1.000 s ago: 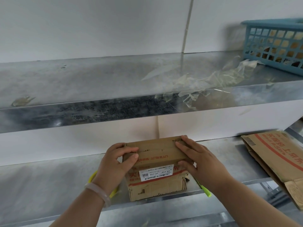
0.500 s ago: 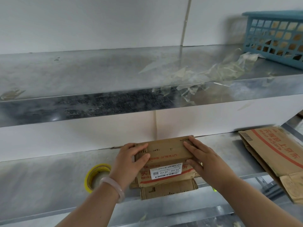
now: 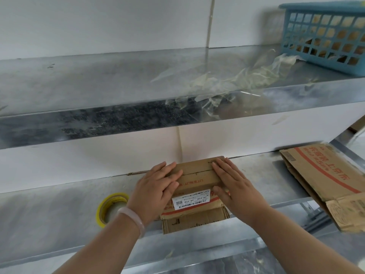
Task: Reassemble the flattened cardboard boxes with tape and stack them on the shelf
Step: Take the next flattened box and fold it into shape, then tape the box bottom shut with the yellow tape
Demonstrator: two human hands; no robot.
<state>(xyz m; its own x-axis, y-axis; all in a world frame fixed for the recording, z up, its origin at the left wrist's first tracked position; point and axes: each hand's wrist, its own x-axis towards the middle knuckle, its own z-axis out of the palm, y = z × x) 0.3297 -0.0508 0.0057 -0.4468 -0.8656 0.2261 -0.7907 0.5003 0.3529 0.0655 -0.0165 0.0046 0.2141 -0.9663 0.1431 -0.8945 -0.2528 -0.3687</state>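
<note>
Arms up from 6 o'clock, one from each side. Pale bracelet (image 3: 132,216) on the left wrist.

Left hand (image 3: 156,191) flat on the left end of the small cardboard box (image 3: 197,176), fingers straight and spread over the top edge, pressing, not gripping. Right hand (image 3: 235,186) flat on the right end of the same box, fingers straight on the top, thumb down the near side, nothing pinched.

Box on the lower metal shelf (image 3: 49,220), near the front edge, at about 6 o'clock in the view, between the two hands. Top flaps closed, with a thin seam across the middle. White label (image 3: 191,199) with a barcode on the near face, red print beside it. Brown cardboard piece (image 3: 194,222) poking out under the box toward the front edge; flap or second sheet, hard to tell.

Yellow-rimmed tape roll (image 3: 100,210) lying flat at 9 o'clock from the box, partly behind the left wrist, not touching the box.

Flattened cardboard box (image 3: 324,175) with red print at 3 o'clock, well apart, hanging over the front edge of the shelf.

White wall (image 3: 79,165) behind.

Higher up, upper metal shelf (image 3: 88,82) across the whole view. Crumpled clear tape scraps (image 3: 223,84) at 1 o'clock on it, spilling over the front lip. Blue plastic basket (image 3: 324,36) farthest back at 2 o'clock, brown things inside, too blurred to name.
</note>
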